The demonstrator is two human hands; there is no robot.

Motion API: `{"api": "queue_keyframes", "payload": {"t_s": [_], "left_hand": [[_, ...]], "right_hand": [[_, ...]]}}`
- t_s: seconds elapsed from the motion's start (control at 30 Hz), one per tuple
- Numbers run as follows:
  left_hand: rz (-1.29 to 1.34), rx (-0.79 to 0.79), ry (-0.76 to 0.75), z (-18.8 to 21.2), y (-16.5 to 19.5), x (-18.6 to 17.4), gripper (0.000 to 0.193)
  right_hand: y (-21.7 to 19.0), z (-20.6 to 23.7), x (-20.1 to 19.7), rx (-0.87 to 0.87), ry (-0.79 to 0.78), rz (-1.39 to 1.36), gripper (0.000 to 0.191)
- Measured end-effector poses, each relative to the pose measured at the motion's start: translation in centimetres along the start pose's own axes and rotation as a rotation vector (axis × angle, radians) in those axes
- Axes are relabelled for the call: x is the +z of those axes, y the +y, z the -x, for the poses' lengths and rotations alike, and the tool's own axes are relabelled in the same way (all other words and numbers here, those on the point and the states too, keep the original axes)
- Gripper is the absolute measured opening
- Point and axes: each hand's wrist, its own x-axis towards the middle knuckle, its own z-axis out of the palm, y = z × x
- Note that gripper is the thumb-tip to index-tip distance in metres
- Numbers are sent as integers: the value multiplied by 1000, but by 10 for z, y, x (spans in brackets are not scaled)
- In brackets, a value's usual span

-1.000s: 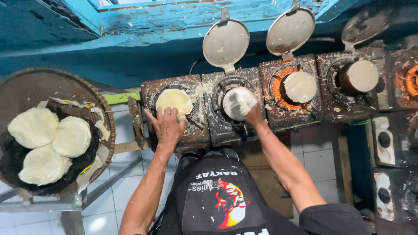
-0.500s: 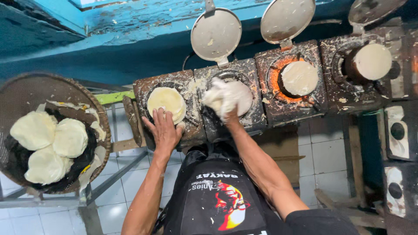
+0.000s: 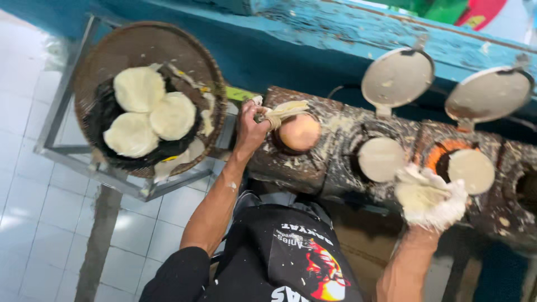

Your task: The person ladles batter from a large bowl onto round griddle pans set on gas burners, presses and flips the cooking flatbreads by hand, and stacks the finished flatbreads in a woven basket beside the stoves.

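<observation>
My left hand is closed on a thin tool with a pale, floppy piece at the left rim of the first stove mould. A browned round cake sits in that mould, just right of the fingers. My right hand, wrapped in a white batter-smeared cloth, hovers in front of the stoves between the second mould and the third mould. Both of those hold pale round discs.
A round woven basket with three white round cakes rests on a metal stand at the left. Two hinged round lids stand open behind the stoves. A blue wooden ledge runs along the back, above a white tiled floor.
My left hand went from lying flat at the first mould's front to gripping at its left rim. My right hand pulled back from the second mould toward the right. The view swung left.
</observation>
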Motion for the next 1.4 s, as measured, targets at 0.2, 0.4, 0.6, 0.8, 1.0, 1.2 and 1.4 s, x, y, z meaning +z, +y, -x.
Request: {"api": "queue_keyframes", "payload": {"t_s": [0.2,0.4,0.6,0.8,1.0,1.2,1.4], "left_hand": [[221,-317,184,-39,-39,-193,31],[669,-367,251,-48,-79,-347,22],[722,-526,294,-38,-129,-351,58],[349,-256,311,-5,-177,-307,65],[577,-427,422,1,-169,-316,50],[-591,179,-38,11,-133,-303,60],[-875,53,-253,-3,-121,-294,72]], "right_hand": [[109,25,63,126,-64,142,40],[211,50,162,390,-292,-464,40],[287,57,194,387,-193,-232,38],[313,69,187,186,-107,176,31],[287,73,193,-37,-496,721,46],[268,73,218,190,-261,-125,46],[236,58,203,60,5,815,58]]}}
